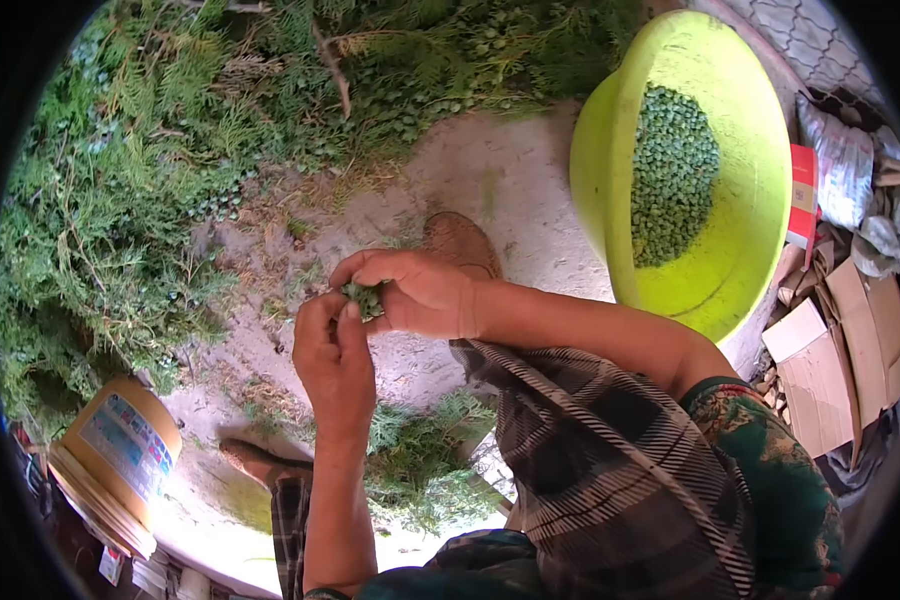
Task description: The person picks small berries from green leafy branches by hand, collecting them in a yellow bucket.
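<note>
Small green cones (pixel 365 297) sit between my two hands, partly covered by fingers. My right hand (pixel 422 292) curls around them from the right, its fingers bent. From the left, my left hand (pixel 328 345) meets it, with thumb and fingertips closed at the edge of the cones. Right of the hands stands a yellow-green tub (pixel 745 215), tilted in view, with a heap of similar green cones (pixel 673 175) inside. Cut evergreen branches (pixel 160 200), some bearing the same pale cones, lie in a thick pile at the left and top.
A yellow bucket (pixel 130 440) with a label is at lower left. Flattened cardboard (pixel 835 350), a red box (pixel 802 195) and plastic bags (pixel 838 160) lie along the right. More green sprigs (pixel 420 450) are on the ground by my feet. Wire mesh (pixel 815 40) borders the upper right.
</note>
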Demonstrator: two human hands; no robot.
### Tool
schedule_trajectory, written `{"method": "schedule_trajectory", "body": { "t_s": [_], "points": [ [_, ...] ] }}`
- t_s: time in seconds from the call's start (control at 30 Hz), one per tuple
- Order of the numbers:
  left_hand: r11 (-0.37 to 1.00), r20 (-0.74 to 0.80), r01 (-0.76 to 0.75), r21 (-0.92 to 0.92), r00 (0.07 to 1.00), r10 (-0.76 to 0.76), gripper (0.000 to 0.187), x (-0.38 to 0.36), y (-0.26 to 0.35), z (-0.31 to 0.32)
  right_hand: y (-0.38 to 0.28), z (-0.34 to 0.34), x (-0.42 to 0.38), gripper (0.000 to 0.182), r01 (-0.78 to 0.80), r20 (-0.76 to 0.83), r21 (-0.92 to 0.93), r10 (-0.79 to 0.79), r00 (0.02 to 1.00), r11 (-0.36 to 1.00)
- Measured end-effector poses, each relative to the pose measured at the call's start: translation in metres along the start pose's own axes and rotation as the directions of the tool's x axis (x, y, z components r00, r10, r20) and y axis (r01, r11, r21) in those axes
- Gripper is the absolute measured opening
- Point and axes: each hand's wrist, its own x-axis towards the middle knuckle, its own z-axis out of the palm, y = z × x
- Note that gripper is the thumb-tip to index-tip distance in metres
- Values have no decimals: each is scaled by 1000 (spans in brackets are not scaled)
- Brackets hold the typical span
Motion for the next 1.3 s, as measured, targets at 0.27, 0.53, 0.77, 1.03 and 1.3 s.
{"method": "schedule_trajectory", "body": {
  "t_s": [0.27,0.53,0.77,1.03,1.3],
  "points": [
    [994,140,96,-58,986,-87,7,2,-1,-10,5,3,-2,25,33,-40,-304,-47,998,952],
    [805,341,474,-357,868,-361,8,14,13,-28,3,2,-4,26,7,5,-345,-5,1000,938],
    [830,344,419,-367,891,-298,8,10,9,-23,6,4,0,25,33,-75,-429,-72,995,903],
    [914,187,315,-257,944,-272,6,3,10,-4,8,6,-3,31,54,-100,-647,-155,983,761],
    [854,288,396,-337,907,-307,12,6,-1,-16,6,13,-5,32,11,-113,-642,-109,988,766]
  ]
}}
